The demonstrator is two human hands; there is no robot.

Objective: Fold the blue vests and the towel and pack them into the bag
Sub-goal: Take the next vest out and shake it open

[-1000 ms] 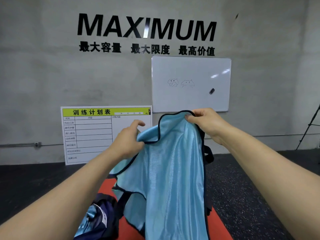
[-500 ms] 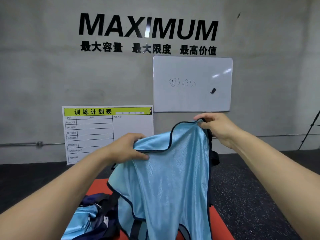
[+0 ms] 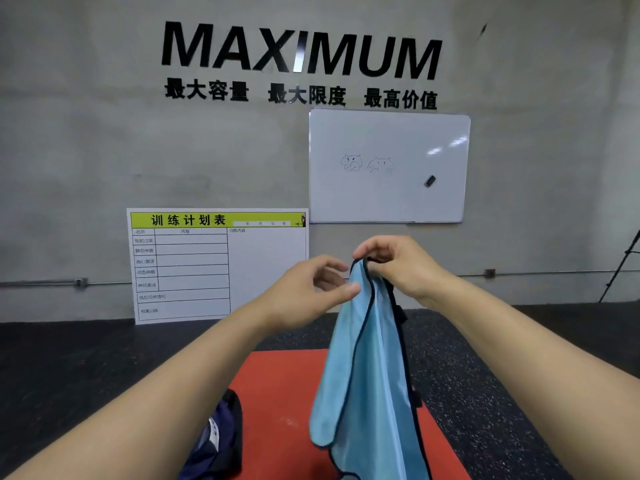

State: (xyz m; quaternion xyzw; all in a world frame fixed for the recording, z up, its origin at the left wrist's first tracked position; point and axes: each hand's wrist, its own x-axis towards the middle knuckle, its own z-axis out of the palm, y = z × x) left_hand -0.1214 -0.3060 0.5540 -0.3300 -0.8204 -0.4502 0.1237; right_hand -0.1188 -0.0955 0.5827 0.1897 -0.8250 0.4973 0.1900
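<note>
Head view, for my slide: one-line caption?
Right hand pinches blue vest aloft over red mat; left hand touches it.

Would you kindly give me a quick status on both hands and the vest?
Right hand pinching blue vest at its top. Left hand touching its edge, thumb and fingers apart. Vest hanging over red mat. Nothing in the way.

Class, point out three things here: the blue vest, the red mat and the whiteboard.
blue vest (image 3: 367, 375): head view, middle of the hanging cloth.
red mat (image 3: 277, 386): head view, bare part left of the vest.
whiteboard (image 3: 388, 195): head view, blank lower middle.
</note>
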